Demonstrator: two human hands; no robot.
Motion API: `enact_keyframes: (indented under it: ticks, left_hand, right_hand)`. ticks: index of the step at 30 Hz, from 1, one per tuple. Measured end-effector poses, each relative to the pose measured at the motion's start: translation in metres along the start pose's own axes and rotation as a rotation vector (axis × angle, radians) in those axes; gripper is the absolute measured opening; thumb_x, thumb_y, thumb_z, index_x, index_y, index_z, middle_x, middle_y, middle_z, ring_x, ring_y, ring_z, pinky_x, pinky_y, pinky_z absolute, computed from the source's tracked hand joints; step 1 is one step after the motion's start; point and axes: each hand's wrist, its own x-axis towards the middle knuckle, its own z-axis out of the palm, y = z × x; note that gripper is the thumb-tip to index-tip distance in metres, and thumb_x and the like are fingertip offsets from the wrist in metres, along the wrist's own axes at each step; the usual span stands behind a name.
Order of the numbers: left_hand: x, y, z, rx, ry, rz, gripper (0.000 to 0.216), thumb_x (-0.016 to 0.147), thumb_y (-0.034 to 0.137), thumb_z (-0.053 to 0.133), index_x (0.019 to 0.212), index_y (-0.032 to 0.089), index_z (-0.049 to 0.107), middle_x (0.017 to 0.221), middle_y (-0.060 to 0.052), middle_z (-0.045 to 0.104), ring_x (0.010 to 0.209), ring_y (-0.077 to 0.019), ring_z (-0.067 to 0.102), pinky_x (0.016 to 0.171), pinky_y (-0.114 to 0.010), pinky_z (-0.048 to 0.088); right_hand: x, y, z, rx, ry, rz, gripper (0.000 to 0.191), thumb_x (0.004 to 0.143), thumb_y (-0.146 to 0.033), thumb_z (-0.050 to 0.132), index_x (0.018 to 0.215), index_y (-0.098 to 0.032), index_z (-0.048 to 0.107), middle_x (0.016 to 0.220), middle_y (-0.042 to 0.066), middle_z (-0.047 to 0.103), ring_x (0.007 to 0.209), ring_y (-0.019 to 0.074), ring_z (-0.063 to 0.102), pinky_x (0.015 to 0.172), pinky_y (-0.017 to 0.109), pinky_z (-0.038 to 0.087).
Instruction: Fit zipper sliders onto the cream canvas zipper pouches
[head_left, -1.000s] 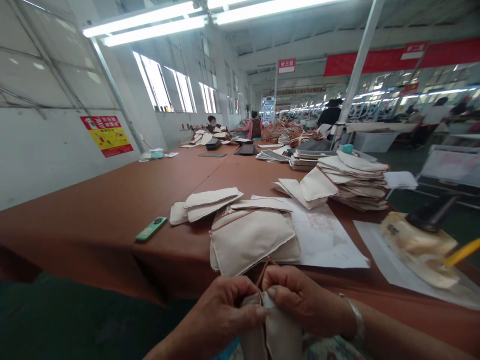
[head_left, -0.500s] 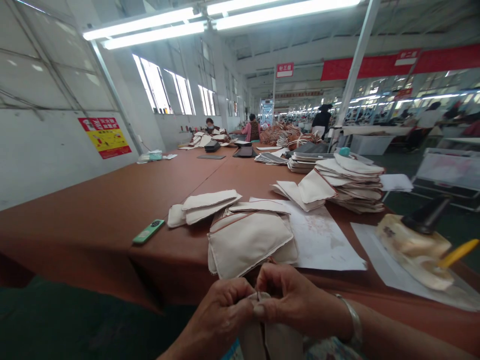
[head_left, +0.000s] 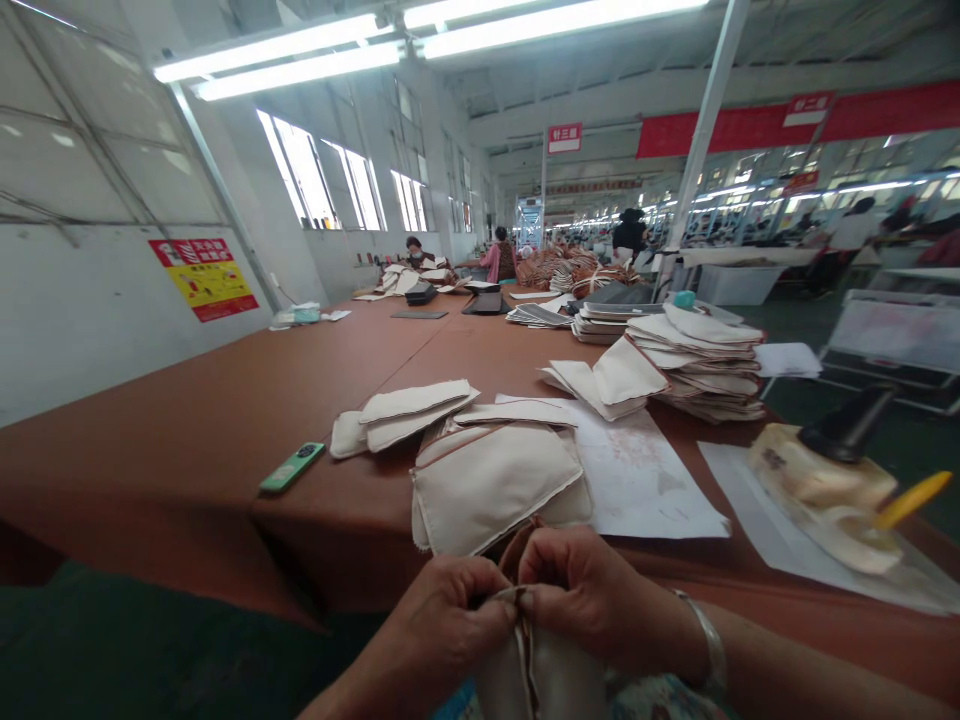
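At the near table edge, my left hand (head_left: pixel 457 615) and my right hand (head_left: pixel 592 600) pinch the upper edge of a cream fabric piece (head_left: pixel 559 680). A dark slit or seam runs down its middle, and some brown material shows at the top between my fingers. My right wrist wears a silver bangle. The lower part of the piece runs out of the picture. Just beyond my hands lies a cream fabric pouch (head_left: pixel 495 485) with a brown-trimmed edge, on top of similar pieces. More folded cream pieces (head_left: pixel 416 405) rest behind it to the left.
A green phone (head_left: pixel 292 468) lies left on the brown table (head_left: pixel 225 400). To the right are a white paper sheet (head_left: pixel 652 480), a stack of cream pieces (head_left: pixel 705 365) and a cut-open plastic container (head_left: pixel 825 490) with a yellow handle. People work farther back.
My thumbs have shifted along the fabric's top edge, and the slit now looks wider, with more brown material showing. The view has moved slightly. Both hands keep hold of the piece.
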Motion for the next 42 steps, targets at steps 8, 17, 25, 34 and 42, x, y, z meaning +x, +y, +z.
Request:
enact_keyframes:
  ticks: [8, 17, 25, 34, 42]
  left_hand:
    - [0.005, -0.007, 0.011, -0.14, -0.003, -0.029, 0.012, 0.071, 0.022, 0.054, 0.067, 0.013, 0.06, 0.059, 0.004, 0.044, 0.057, -0.0095, 0.03, 0.05, -0.022, 0.022]
    - [-0.004, -0.006, 0.023, -0.572, -0.084, -0.047, 0.027, 0.073, 0.037, 0.068, 0.071, 0.011, 0.06, 0.06, 0.0, 0.052, 0.053, -0.0089, 0.038, 0.051, -0.02, 0.026]
    - [-0.01, -0.009, 0.016, -0.405, -0.153, 0.083, 0.039, 0.081, 0.05, 0.07, 0.075, 0.012, 0.059, 0.066, 0.001, 0.048, 0.058, -0.0091, 0.034, 0.053, -0.022, 0.022]
    - [-0.014, -0.002, 0.015, -0.385, -0.136, 0.151, 0.042, 0.083, 0.055, 0.064, 0.075, 0.015, 0.054, 0.066, 0.003, 0.04, 0.06, -0.0101, 0.03, 0.054, -0.023, 0.022]
    - [-0.014, -0.005, 0.024, -0.46, -0.115, 0.117, 0.04, 0.081, 0.052, 0.067, 0.076, 0.015, 0.054, 0.067, 0.002, 0.047, 0.06, -0.0099, 0.034, 0.054, -0.022, 0.024]
  right_hand:
    - [-0.009, 0.005, -0.005, -0.275, -0.03, -0.398, 0.015, 0.08, -0.006, 0.053, 0.084, -0.015, 0.065, 0.08, 0.003, 0.063, 0.071, 0.0121, 0.055, 0.07, 0.023, 0.044]
    - [-0.025, 0.012, -0.022, -0.974, -0.057, -0.759, 0.021, 0.098, -0.022, 0.043, 0.097, -0.018, 0.063, 0.072, 0.0, 0.053, 0.061, 0.0127, 0.04, 0.057, 0.027, 0.033]
    - [-0.036, -0.006, -0.022, -0.112, -0.028, -0.405, 0.024, 0.101, -0.031, 0.04, 0.105, -0.013, 0.056, 0.083, 0.004, 0.059, 0.07, 0.0121, 0.05, 0.062, 0.023, 0.041]
    - [-0.025, -0.015, -0.034, 0.359, -0.354, 0.053, 0.044, 0.087, -0.053, 0.064, 0.086, -0.009, 0.065, 0.072, 0.0, 0.047, 0.063, 0.0085, 0.036, 0.057, 0.022, 0.029]
    - [-0.029, -0.002, -0.021, 0.065, -0.191, -0.126, 0.021, 0.084, -0.032, 0.062, 0.078, -0.012, 0.06, 0.069, -0.001, 0.051, 0.06, 0.0087, 0.039, 0.058, 0.022, 0.032]
